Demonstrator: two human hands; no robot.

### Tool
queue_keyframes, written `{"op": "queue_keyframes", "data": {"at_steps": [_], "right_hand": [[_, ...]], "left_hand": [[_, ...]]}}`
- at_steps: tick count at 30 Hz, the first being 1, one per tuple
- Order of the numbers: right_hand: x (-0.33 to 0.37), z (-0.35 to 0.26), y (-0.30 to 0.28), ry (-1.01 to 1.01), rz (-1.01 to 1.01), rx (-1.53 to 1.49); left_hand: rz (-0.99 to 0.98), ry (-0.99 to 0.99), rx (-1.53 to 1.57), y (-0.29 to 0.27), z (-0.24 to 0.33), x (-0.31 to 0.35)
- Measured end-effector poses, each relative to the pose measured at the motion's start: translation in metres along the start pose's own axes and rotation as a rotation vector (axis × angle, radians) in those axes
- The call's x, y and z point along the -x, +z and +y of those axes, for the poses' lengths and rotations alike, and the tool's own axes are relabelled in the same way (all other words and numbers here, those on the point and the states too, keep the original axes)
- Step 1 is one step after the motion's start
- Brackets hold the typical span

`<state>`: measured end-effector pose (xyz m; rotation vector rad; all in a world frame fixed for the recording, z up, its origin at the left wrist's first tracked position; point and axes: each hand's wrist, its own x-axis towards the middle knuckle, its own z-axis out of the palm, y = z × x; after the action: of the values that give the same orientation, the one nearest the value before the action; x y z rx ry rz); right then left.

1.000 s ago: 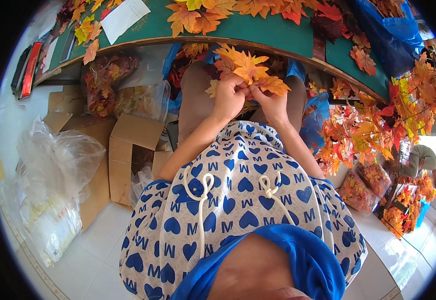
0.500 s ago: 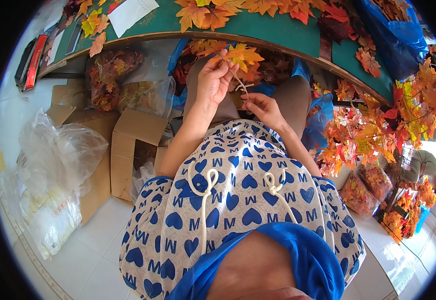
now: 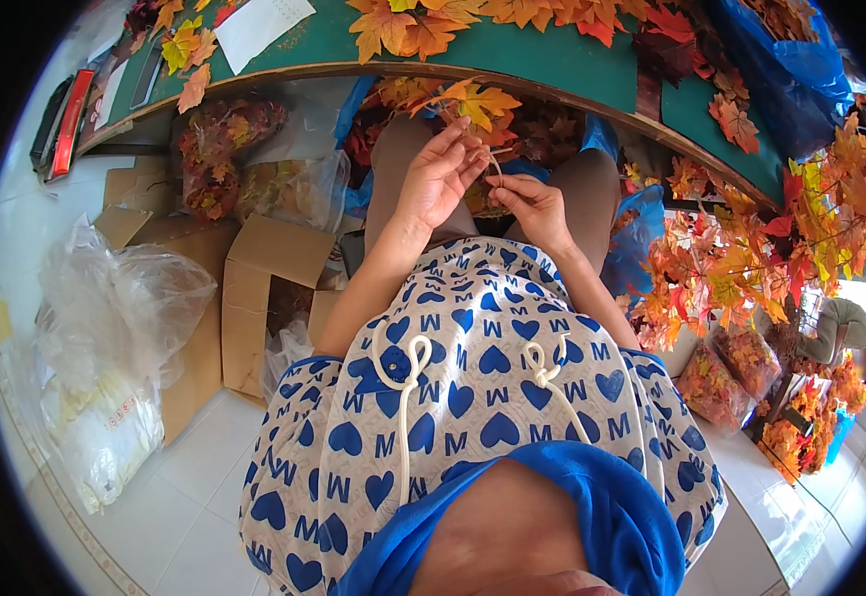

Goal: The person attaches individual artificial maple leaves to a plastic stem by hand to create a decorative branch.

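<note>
Left hand (image 3: 437, 177) pinching leaf sprig (image 3: 473, 102) stem, right hand (image 3: 532, 206) just below

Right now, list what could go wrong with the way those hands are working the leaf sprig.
1. The left hand pinches the orange leaf sprig by its thin stem; it might bend or slip out.
2. The right hand works over the lap, so a dropped piece would likely fall among the bagged leaves under the green table.
3. The open cardboard box stands close by the left elbow and could be knocked.
</note>
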<state>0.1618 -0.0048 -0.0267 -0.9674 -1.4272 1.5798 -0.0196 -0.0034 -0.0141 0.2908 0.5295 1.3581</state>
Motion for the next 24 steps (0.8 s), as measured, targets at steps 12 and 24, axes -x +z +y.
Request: {"op": "queue_keyframes", "data": {"at_steps": [12,24], "right_hand": [[0.006,-0.028,-0.005,0.328,-0.220,-0.582],[-0.002,-0.065,-0.039,0.307,-0.239,-0.415]], "left_hand": [[-0.282,-0.028,-0.079,0.009,-0.019,-0.006],[-0.417,0.035,-0.005,0.010,-0.027,-0.017]]}}
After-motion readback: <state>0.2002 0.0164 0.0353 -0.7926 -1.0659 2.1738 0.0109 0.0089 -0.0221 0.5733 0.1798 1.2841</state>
